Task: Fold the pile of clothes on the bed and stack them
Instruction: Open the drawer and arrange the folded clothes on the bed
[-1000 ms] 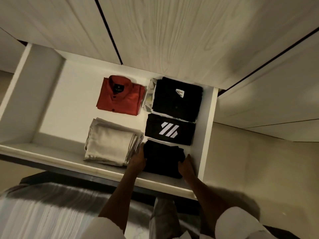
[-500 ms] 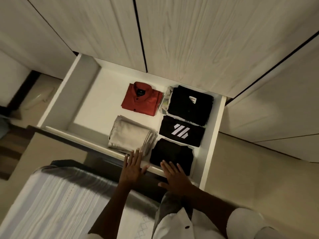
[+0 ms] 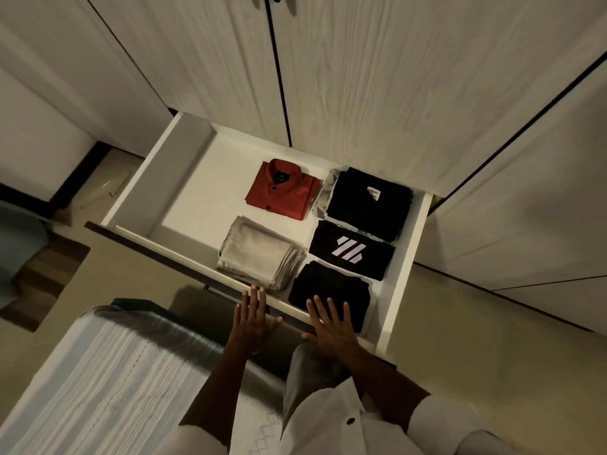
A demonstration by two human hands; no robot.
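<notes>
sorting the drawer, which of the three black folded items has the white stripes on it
The middle black garment in the right-hand column; it bears three slanted white stripes. The one behind it shows only a small label, and the nearest is plain.

Red shirt (image 3: 283,189) — beige cloth (image 3: 259,251) — black tee (image 3: 351,250), white stripes.
</notes>
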